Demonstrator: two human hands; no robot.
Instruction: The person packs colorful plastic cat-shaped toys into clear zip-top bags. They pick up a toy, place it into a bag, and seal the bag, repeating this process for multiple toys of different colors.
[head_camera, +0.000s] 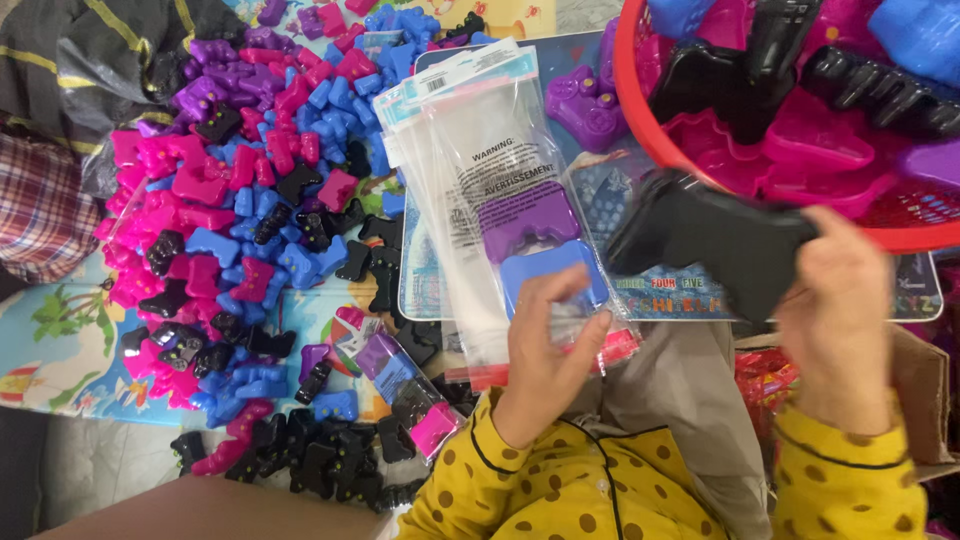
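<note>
A colourful play mat (60, 350) covered the floor, and on it lay a wide heap of toys (240, 230), small controller-shaped pieces in pink, blue, purple and black, spreading from the upper left down toward the person's yellow spotted sleeves (560, 490). A red basket (640, 110) at the upper right held more of the same pieces. Between them sat a stack of clear bags (480, 130), its long axis running up and away from the person. The left hand (545, 355) pinched the near end of the top bag, with a blue piece (555, 270) and a purple piece (525, 225) inside it. The right hand (840, 310) gripped a black piece (715, 240) just below the basket rim, its long axis roughly level, pointing left toward the bags.
</note>
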